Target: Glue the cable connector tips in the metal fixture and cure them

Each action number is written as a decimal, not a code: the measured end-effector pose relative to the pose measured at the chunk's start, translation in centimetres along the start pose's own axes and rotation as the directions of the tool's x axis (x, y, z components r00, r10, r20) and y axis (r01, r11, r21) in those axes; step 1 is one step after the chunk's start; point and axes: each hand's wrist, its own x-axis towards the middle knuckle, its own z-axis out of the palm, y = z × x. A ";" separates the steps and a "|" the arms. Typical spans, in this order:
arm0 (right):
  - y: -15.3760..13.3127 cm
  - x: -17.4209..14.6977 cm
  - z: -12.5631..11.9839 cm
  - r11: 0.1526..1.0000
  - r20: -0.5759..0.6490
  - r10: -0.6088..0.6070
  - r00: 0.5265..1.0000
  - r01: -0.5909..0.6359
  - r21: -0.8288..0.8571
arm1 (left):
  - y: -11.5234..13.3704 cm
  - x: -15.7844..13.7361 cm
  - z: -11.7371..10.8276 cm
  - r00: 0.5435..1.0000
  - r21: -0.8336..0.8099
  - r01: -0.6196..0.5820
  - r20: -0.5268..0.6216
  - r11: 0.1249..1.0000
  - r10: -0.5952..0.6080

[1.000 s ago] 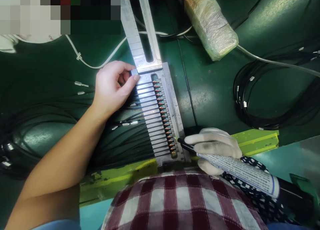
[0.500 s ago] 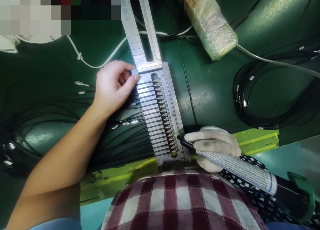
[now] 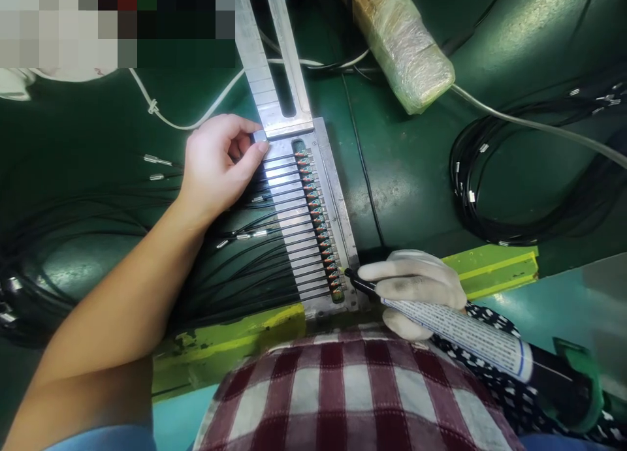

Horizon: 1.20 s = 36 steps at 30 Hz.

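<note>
My bare left hand [image 3: 218,164] pinches the upper left edge of a metal cable jig [image 3: 289,209] between thumb and fingers. Across the jig lies a row of black cables [image 3: 279,237], side by side. Their ends, small connectors with bare coloured wires [image 3: 321,232], sit over a long slot. In a white glove, my right hand [image 3: 421,284] grips a glue tube [image 3: 455,328] with a printed white label and a black nozzle. The nozzle tip is at the jig's right side, close to the lower connectors; whether it touches them I cannot tell.
A hinged, slotted metal cover [image 3: 262,89] stretches away from the jig's far end. Beyond it lies a plastic-wrapped block [image 3: 416,59]. Coiled black cables [image 3: 465,203] rest at right, and more cables spread left. A yellow-green strip [image 3: 494,268] edges the green table [image 3: 401,196].
The nozzle tip has shifted slightly toward me along the connector row. My left hand keeps its place on the jig. The whole view has moved a little.
</note>
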 end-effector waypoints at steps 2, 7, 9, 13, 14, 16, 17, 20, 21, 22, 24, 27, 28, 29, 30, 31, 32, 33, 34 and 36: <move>0.0 0.0 0.1 1.000 -0.010 0.012 1.000 -0.012 0.002 | 0.0 0.0 0.0 1.000 -0.003 -0.003 0.000 1.000 0.003; 0.3 -0.3 0.2 0.999 -0.021 -0.001 1.000 0.002 0.037 | 0.2 0.0 -0.1 1.000 -0.008 0.004 -0.004 1.000 -0.004; 0.3 -0.3 0.2 0.999 -0.029 -0.005 1.000 0.006 0.042 | 0.2 0.0 -0.1 1.000 -0.004 0.004 -0.003 1.000 -0.004; 0.1 -0.1 0.1 0.999 -0.021 0.009 1.000 -0.009 0.032 | 0.2 0.0 -0.1 1.000 -0.005 -0.004 -0.003 1.000 0.004; 0.1 0.0 0.1 0.999 -0.017 0.016 1.000 -0.015 0.030 | 0.1 0.0 -0.1 1.000 -0.004 -0.004 -0.003 1.000 0.004; 0.0 0.0 0.1 0.999 -0.020 0.020 1.000 -0.019 0.029 | 0.1 0.0 0.0 1.000 -0.002 -0.001 -0.001 1.000 0.001; 0.1 0.0 0.2 0.999 -0.022 0.016 1.000 -0.015 0.029 | 0.2 0.0 0.0 1.000 -0.001 0.002 0.002 1.000 -0.002; 0.2 -0.2 0.2 0.999 -0.029 0.001 1.000 0.000 0.035 | 0.2 0.0 0.0 1.000 -0.002 0.007 0.003 1.000 -0.007; 0.2 -0.3 0.2 0.999 -0.031 0.000 1.000 0.002 0.038 | 0.2 0.0 0.0 1.000 -0.005 0.006 0.001 1.000 -0.006; 0.2 -0.3 0.2 0.999 -0.032 0.002 0.999 -0.001 0.042 | 0.2 0.0 0.0 1.000 -0.007 0.005 -0.001 1.000 -0.005; 0.2 -0.4 0.2 0.999 -0.031 0.008 0.999 -0.006 0.051 | 0.2 0.0 0.1 1.000 -0.012 0.001 -0.001 1.000 -0.001; 0.1 -0.4 0.1 0.998 -0.032 0.013 0.999 -0.011 0.055 | 0.1 0.0 0.0 1.000 -0.013 -0.002 -0.003 1.000 0.002; 0.0 -0.4 0.1 0.999 -0.034 0.015 0.999 -0.014 0.052 | 0.1 0.0 0.0 1.000 -0.014 -0.002 -0.004 1.000 0.002; 0.0 -0.4 0.1 0.999 -0.037 0.017 0.999 -0.015 0.049 | 0.1 0.0 0.0 1.000 -0.015 -0.003 -0.004 1.000 0.003; -0.1 -0.3 0.1 0.999 -0.041 0.017 0.999 -0.015 0.047 | 0.1 0.0 0.0 1.000 -0.016 -0.002 -0.004 1.000 0.002; -0.1 -0.3 0.1 0.999 -0.036 0.016 0.999 -0.014 0.046 | 0.1 0.0 0.0 1.000 -0.015 -0.002 -0.004 1.000 0.002; -0.1 -0.3 0.1 0.999 -0.035 0.014 0.999 -0.012 0.043 | 0.1 0.0 0.0 1.000 -0.015 -0.003 -0.005 1.000 0.003; -0.1 -0.2 0.1 0.999 -0.033 0.013 0.999 -0.012 0.043 | 0.1 0.0 0.0 1.000 -0.015 -0.005 -0.005 1.000 0.005; 0.0 -0.3 0.1 0.999 -0.032 0.012 0.999 -0.011 0.043 | 0.1 0.0 0.0 1.000 -0.016 -0.007 -0.005 1.000 0.007; 0.0 -0.3 0.1 0.999 -0.028 0.010 1.000 -0.009 0.041 | 0.0 0.0 0.0 1.000 -0.015 -0.010 -0.005 1.000 0.010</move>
